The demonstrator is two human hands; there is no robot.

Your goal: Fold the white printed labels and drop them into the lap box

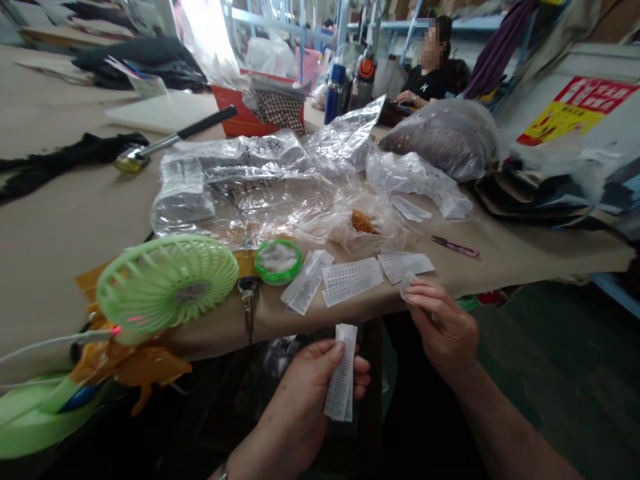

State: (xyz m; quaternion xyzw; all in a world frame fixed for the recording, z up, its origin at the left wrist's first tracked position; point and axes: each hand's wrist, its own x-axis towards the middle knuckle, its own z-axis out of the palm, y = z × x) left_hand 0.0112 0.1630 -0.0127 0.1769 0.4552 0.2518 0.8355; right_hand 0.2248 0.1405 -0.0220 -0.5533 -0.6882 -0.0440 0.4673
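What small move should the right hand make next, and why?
Probably pinch and lift the small label at the table edge: the right hand has its fingertips on it, while the left hand holds a label stack ready to receive it.

The left hand (pixel 305 393) pinches a folded strip of printed labels (pixel 341 381) below the table's (pixel 60 220) near edge. The right hand (pixel 443 327) touches a small clear packet (pixel 407 287) at that edge. Beside it lie label sheets (pixel 350 280), a green tub (pixel 278 261) and a green fan (pixel 167 283); clear bags (pixel 250 187) are heaped mid-table.
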